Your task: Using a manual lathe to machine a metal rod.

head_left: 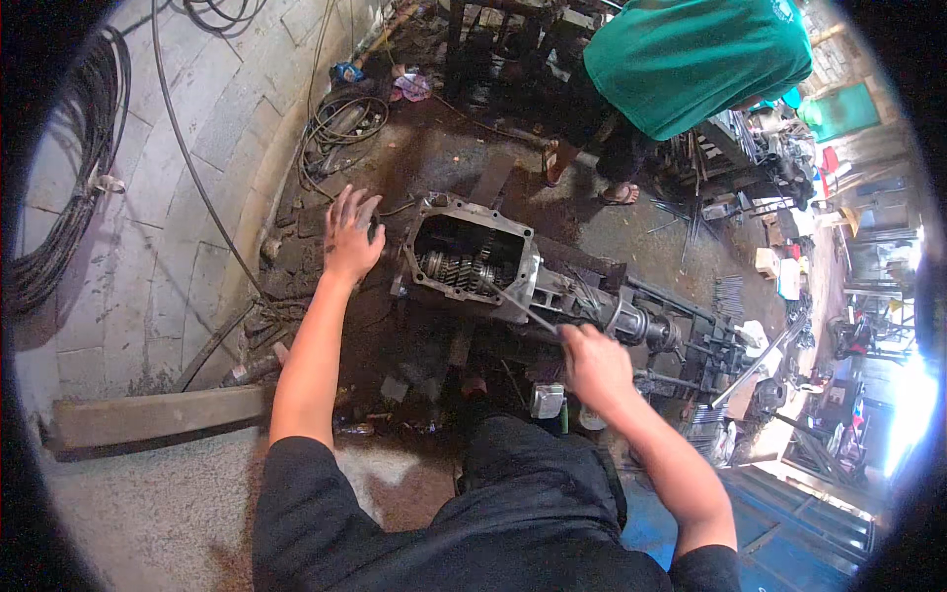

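Note:
An open gearbox housing [426, 237] lies in front of me, its upper opening showing a row of toothed gears [459, 273] on a shaft. My right hand [597, 365] is closed around a thin, screwdriver-like metal rod [531, 314]; its handle is hidden in the fist. The rod slants to the left, its tip at the gears near the opening's near right edge. Off the housing's left end, my left hand [353, 237] is raised with its fingers spread, and I see nothing held in it.
Another person in a green shirt [700, 64] bends over at the back right. Coiled cable [350, 120] lies by the block wall [212, 118]. A long beam [163, 419] lies at the left. Metal rods and parts [705, 345] crowd the right side.

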Tool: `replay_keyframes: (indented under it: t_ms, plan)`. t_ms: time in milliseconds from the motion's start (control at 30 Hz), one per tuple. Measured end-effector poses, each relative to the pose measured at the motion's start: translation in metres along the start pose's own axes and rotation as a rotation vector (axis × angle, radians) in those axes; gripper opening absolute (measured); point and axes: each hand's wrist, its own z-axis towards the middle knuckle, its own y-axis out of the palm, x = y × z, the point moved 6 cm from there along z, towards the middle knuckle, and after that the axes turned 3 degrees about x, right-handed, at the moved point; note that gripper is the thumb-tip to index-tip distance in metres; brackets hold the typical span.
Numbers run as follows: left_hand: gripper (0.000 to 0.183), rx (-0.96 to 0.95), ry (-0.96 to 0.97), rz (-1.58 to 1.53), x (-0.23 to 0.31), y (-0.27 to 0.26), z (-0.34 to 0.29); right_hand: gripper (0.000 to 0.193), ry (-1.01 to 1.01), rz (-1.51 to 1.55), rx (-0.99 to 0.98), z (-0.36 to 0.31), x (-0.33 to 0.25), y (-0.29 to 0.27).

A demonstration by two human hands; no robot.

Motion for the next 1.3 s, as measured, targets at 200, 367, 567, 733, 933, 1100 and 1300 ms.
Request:
replay_keyframes:
  t_ms: [200, 367, 567, 733, 933, 1100, 1300]
  plan:
    - [0.052, -0.190, -0.105, -0.088, -0.009, 0.015, 0.004, 0.012, -0.281, -0.443, 0.177, 0.047, -0.035, -0.042]
    - [0.049, -0.195, -0.053, -0.094, -0.007, 0.023, 0.005, 0.011, -0.643, -0.719, 0.145, 0.112, -0.104, -0.063]
    - [0.047, -0.168, -0.028, -0.083, -0.011, 0.022, 0.004, 0.016, -0.649, -0.809, 0.038, 0.165, -0.148, -0.051]
    - [0.049, -0.176, -0.061, -0.205, -0.013, 0.020, 0.001, 0.014, -0.166, -0.460, 0.082, 0.140, -0.045, -0.061]
    - [0.049, -0.149, -0.049, -0.202, -0.012, 0.022, -0.005, 0.016, 0.225, 0.347, -0.057, 0.026, 0.100, 0.044]
    - [0.049, 0.059, 0.058, -0.082, 0.002, 0.009, -0.038, 0.020, 0.499, 0.991, -0.163, -0.073, 0.111, 0.065]
    - [0.043, 0.268, 0.101, -0.038, 0.025, -0.011, -0.074, 0.026, 0.698, 1.344, 0.004, -0.155, 0.111, 0.059]
